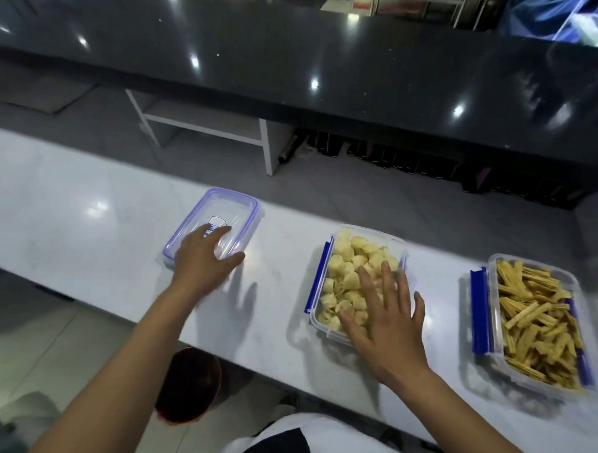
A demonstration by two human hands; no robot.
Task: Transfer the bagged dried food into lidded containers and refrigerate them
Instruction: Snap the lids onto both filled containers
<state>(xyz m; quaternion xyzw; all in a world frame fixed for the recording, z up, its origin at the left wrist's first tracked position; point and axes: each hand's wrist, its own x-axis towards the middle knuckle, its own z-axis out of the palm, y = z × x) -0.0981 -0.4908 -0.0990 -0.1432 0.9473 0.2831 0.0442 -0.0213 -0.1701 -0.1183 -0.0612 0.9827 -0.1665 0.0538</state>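
Observation:
A clear lid with a blue seal (228,211) lies flat on the white counter (85,217). My left hand (205,256) rests over its near end, fingers spread and lightly bent. In the middle stands an uncovered clear container with blue clips (326,282), full of pale yellow puffed chunks (349,262). My right hand (387,319) lies flat over its near right part, fingers straight. At the right, a second uncovered container (480,313) holds golden dried sticks (533,325).
The counter's near edge runs diagonally; below it a dark red bin (189,386) stands on the tiled floor. Beyond the counter are a white shelf frame (209,126), a row of dark bottles (413,163) and a long black countertop (298,55).

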